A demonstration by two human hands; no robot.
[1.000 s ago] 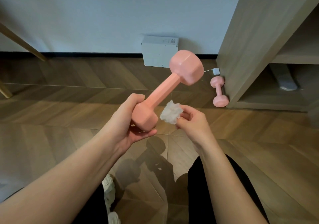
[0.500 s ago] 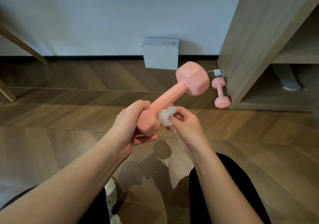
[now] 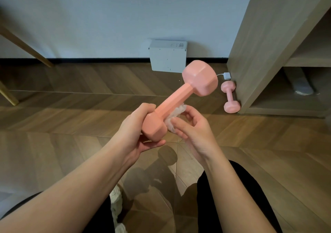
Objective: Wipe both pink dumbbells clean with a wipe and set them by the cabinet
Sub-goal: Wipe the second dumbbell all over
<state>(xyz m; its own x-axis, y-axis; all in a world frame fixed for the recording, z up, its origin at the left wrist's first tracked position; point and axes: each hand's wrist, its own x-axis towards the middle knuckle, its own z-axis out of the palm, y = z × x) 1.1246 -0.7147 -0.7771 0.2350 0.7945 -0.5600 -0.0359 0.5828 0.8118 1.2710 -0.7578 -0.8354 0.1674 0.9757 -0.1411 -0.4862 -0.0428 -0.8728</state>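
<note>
Gripping the near head of the held dumbbell point(image 3: 179, 98), the left hand point(image 3: 138, 130) is curling fingers and thumb round it. It is holding the piece in mid-air at centre, far head tilting up to the right.

- Right hand point(image 3: 193, 130): pinching a crumpled wipe point(image 3: 174, 116) and pressing it against the handle, just beside the near head.
- Handling, judged: the dumbbell is looking rigid, dense and smooth-coated, so probably slippery once damp. Holding it by a head is leaving the handle free for wiping. The wipe is looking soft and light.
- Second dumbbell point(image 3: 230, 96): lying on the floor at far right, against the cabinet point(image 3: 259, 44).
- Cabinet's lower compartment: holding a pale grey item point(image 3: 300, 87), kind unclear.
</note>
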